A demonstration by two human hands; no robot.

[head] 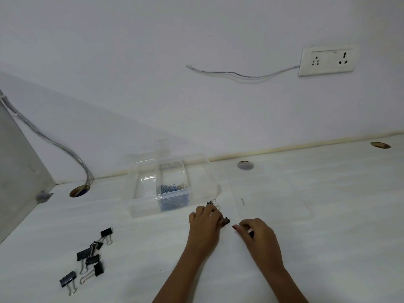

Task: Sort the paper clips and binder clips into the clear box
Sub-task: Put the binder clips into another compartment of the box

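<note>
Small binder clips (pixel 226 220) are clutched in the curled left grip (pixel 205 224), and 1 dark clip (pixel 251 233) seems pinched by the right grip (pixel 260 239), near the clear box (pixel 142 206). Paper clips (pixel 173 189) lie in its middle compartment; binder clips could be mixed in if released carelessly.

Office desk station, likely. White laminate worktop (pixel 153 248) with round cable hole (pixel 79 191), grey cable bundle (pixel 54 145) fed through it, white wall socket plate (pixel 328 60), black metal binder clips (pixel 87 256).
</note>
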